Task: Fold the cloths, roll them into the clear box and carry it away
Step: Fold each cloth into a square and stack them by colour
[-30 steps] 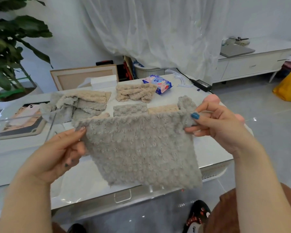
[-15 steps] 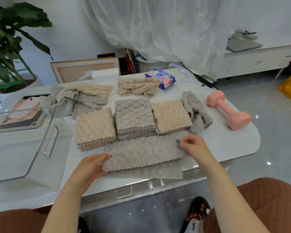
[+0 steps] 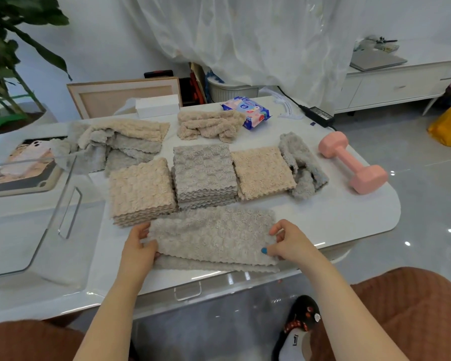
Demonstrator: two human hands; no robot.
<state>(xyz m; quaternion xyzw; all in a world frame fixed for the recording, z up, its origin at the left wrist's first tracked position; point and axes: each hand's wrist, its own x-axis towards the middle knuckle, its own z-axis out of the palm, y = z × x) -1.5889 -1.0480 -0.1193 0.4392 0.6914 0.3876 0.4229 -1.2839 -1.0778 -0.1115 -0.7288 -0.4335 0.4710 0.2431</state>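
Grey cloth (image 3: pixel 214 235) laid folded on table (image 3: pixel 336 220), L end pinched by left hand (image 3: pixel 138 246), R end pinched by right hand (image 3: pixel 287 241).

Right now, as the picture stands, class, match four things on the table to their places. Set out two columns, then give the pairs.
Things
1 pink dumbbell
2 wipes packet
3 clear box
4 grey cloth

Places
A left end of the table
B near edge, pinched by left hand and right hand
C right end
D far side, beside crumpled beige cloths

Pairs: 1-C, 2-D, 3-A, 4-B
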